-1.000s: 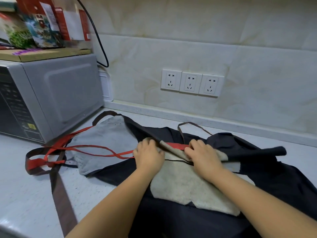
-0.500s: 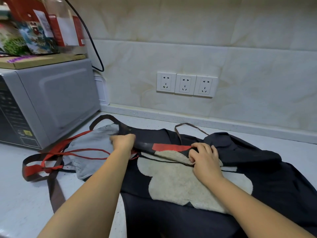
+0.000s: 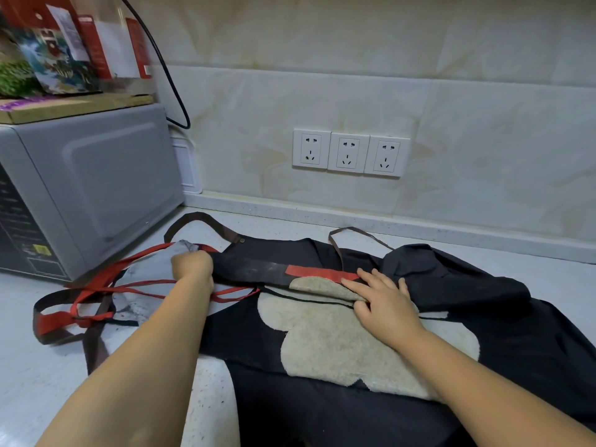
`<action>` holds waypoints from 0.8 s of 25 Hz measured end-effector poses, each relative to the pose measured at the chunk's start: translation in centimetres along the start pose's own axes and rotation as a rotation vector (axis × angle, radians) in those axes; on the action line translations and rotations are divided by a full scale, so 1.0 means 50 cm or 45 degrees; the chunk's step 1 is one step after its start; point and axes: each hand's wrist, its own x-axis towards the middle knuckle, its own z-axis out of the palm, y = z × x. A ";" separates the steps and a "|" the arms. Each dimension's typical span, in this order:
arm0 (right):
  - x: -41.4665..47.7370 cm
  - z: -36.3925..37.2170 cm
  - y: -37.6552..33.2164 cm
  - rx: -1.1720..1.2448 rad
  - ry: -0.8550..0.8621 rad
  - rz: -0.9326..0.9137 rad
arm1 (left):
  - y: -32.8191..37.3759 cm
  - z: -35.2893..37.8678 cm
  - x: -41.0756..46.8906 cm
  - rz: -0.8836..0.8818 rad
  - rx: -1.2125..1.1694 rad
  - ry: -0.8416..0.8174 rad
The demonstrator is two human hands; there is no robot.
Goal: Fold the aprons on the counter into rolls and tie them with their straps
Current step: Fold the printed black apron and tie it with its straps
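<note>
The left hand seemingly grips the apron; right hand presses it.

the one head camera is looking forward and down from the person's head, sitting close over the counter. it is facing the tiled wall and its sockets, with the microwave filling the left side. the dark apron is lying low in the middle, and the left hand and right hand are reaching in from the bottom edge.

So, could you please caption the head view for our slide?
Black apron on counter: left hand grips its folded edge, right hand presses beige patch.
</note>
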 end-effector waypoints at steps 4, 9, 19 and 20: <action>0.000 0.001 0.001 -0.026 0.024 -0.004 | -0.025 -0.023 0.020 0.125 -0.234 0.121; 0.005 -0.005 -0.007 -0.047 0.037 -0.004 | 0.010 -0.047 0.076 0.321 -0.074 0.208; -0.003 -0.004 -0.009 -0.003 0.004 0.030 | -0.002 -0.076 0.098 -0.559 -1.187 -0.087; -0.003 -0.004 -0.009 -0.002 0.003 0.034 | -0.003 -0.073 0.095 -0.466 -1.001 -0.059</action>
